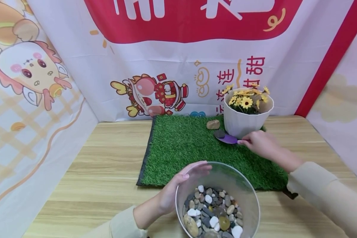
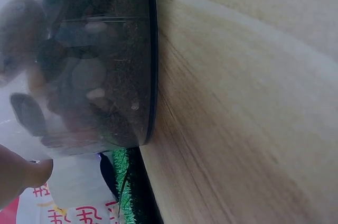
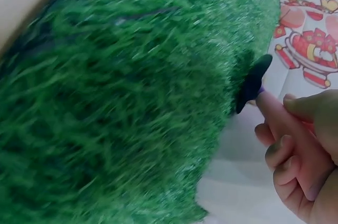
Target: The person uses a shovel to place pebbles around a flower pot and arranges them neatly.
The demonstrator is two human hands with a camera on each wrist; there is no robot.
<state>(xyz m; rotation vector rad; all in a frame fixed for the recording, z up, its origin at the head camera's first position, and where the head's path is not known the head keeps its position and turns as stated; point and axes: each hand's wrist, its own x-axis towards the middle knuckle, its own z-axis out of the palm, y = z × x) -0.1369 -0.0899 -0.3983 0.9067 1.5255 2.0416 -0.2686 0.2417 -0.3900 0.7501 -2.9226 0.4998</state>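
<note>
My right hand (image 1: pixel 260 143) grips the pink handle (image 3: pixel 290 137) of a small garden trowel (image 1: pixel 228 139) with a purple blade. A dark grey stone (image 1: pixel 219 133) lies on the blade, low over the artificial grass mat (image 1: pixel 181 148). Just behind the blade are a brown stone (image 1: pixel 213 124) and a white pot (image 1: pixel 245 124) of yellow flowers (image 1: pixel 246 102). My left hand (image 1: pixel 174 191) rests with extended fingers along the outside of a clear bucket (image 1: pixel 247 185). Inside the bucket lie many mixed pebbles (image 1: pixel 208 199); dark soil-like matter shows through its lower wall in the left wrist view.
A light wooden table (image 1: pixel 107 158) carries the mat and bucket. Printed cloth (image 1: pixel 208 53) hangs behind the table, and more cloth (image 1: pixel 41 132) covers the left side. The flower pot stands at the mat's back right.
</note>
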